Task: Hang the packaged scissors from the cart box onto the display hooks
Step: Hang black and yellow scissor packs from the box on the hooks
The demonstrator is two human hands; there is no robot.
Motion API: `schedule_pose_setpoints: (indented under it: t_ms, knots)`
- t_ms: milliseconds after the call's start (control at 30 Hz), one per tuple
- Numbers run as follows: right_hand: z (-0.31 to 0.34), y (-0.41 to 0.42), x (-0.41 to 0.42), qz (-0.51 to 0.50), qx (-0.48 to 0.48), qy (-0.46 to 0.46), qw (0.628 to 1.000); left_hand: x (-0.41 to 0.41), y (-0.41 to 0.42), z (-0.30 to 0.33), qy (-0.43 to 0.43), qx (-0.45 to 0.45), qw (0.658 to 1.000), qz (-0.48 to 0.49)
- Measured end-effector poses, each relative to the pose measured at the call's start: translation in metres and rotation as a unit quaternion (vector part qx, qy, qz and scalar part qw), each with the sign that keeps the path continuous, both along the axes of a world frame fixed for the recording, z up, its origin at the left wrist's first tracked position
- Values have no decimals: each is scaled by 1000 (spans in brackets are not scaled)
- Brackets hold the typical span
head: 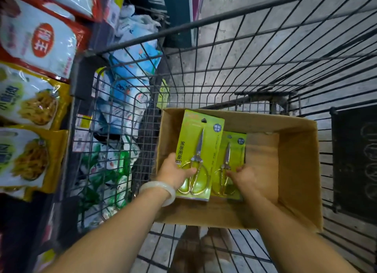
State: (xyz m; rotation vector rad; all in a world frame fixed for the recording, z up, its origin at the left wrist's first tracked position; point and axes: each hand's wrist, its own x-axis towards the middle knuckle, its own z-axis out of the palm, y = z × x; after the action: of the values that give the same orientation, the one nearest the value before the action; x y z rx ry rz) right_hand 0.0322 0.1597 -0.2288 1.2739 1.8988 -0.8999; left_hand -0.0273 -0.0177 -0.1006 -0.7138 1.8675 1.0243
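Note:
An open cardboard box [293, 150] sits inside a wire shopping cart [244, 73]. My left hand [175, 170] grips a green-carded pack of scissors [201, 142] by its lower left edge, raised above the box's left side. A second green scissors pack [234, 148] lies lower in the box, just to the right. My right hand [244, 177] rests on that pack's lower end, fingers curled over it. A pale bangle is on my left wrist. No display hooks are in sight.
On the left, a shelf holds bagged foods [34, 38] in red and yellow packs. A wire basket [114, 130] of blue and green pouches stands between shelf and cart. Grey concrete floor shows through the cart mesh; a dark panel [355, 162] is at right.

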Motion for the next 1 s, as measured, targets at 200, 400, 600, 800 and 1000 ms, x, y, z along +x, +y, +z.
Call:
schedule_pose_setpoints:
  t_ms: [200,400,600,800,1000]
  knots:
    - [6,-9,-5,-2,5,-52,999,1,0,7,24,-7,1000,-1]
    - [22,17,-5,-18,-60,-33,998,11,-4,9,25,-37,999,-14]
    - [77,40,6,-89,-164,75,980,15,3,40,50,2,999,15]
    - [166,47,-22,-26,-267,189,945,16,-7,96,123,10,992,24]
    - [239,7,-51,68,-326,268,904,39,-42,155,211,-22,971,112]
